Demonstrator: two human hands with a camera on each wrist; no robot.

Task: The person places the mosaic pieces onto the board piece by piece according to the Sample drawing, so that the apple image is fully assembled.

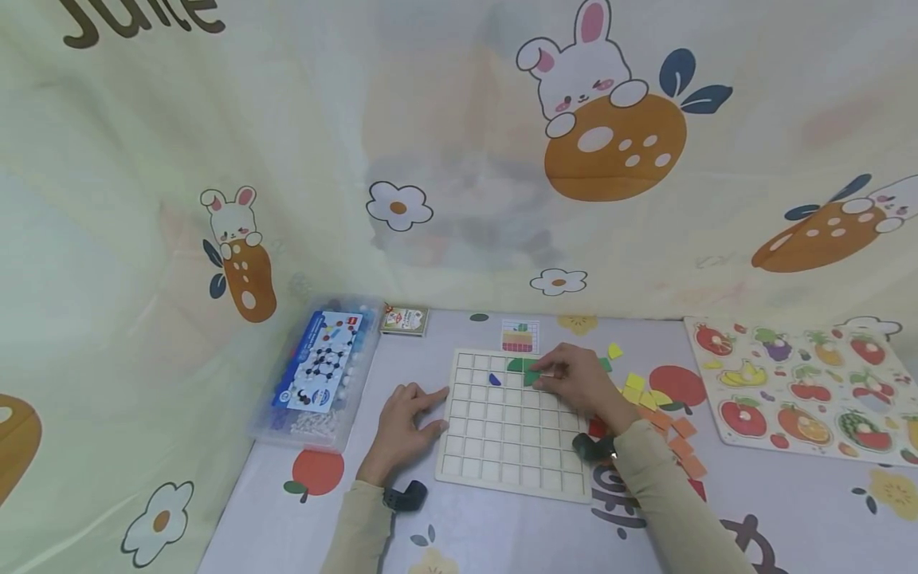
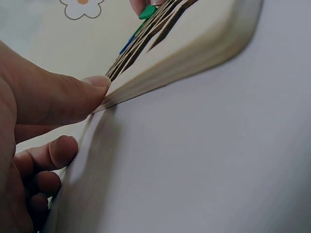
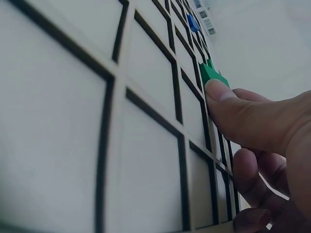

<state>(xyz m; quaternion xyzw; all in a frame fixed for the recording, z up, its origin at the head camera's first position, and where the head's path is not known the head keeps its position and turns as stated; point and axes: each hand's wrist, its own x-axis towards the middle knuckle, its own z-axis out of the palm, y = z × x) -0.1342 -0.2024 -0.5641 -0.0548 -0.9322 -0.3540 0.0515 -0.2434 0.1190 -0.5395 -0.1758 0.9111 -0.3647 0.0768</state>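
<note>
A pale wooden board [image 1: 502, 438] with a raised square grid lies on the table. My right hand [image 1: 577, 379] pinches a green tile [image 3: 212, 75] between thumb and fingers at the grid's upper right. Green pieces [image 1: 515, 364] sit in the top row beside it. A small blue piece [image 1: 495, 379] lies on the grid to the left. At the board's left edge, my left hand [image 1: 405, 426] touches the rim with its extended index finger and thumb. In the left wrist view the thumb [image 2: 92, 92] presses the board's side, with the other fingers bent below.
Behind the board lies a small pattern card [image 1: 519, 336]. Yellow tiles [image 1: 634, 387] and orange tiles [image 1: 684, 449] are scattered to the right, near a fruit puzzle board [image 1: 770, 406]. A clear plastic case [image 1: 344, 422] and a small box [image 1: 405, 320] stand at left. A printed cloth hangs behind.
</note>
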